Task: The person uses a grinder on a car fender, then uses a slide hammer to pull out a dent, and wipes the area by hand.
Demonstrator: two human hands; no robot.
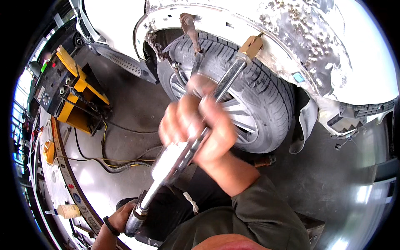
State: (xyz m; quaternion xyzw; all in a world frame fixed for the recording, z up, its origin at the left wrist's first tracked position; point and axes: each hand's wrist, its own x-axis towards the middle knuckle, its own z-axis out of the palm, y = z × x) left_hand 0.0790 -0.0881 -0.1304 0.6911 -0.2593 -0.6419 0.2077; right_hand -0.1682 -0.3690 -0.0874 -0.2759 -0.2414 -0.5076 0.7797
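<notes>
A long steel slide hammer (166, 164) runs diagonally from the lower left up to the car's fender. Its far end meets a brass-coloured clamp (252, 46) at the fender lip (273, 52). My right hand (196, 125), blurred by motion, is closed round the middle of the slide hammer. Down at the lower left, my left hand (123, 217) is closed round its near end, with the fingers partly hidden. A second, rusty clamp (190, 29) hangs on the fender edge to the left, in front of the tyre (266, 96). Bare, pitted metal (302, 31) shows on the fender.
A black and yellow machine (68, 93) stands at the left, its cables (121, 164) trailing over the floor. Along the left, a curved-looking bench (62, 166) bears a plastic bottle (68, 211). A loose liner flap (304, 125) hangs right of the wheel.
</notes>
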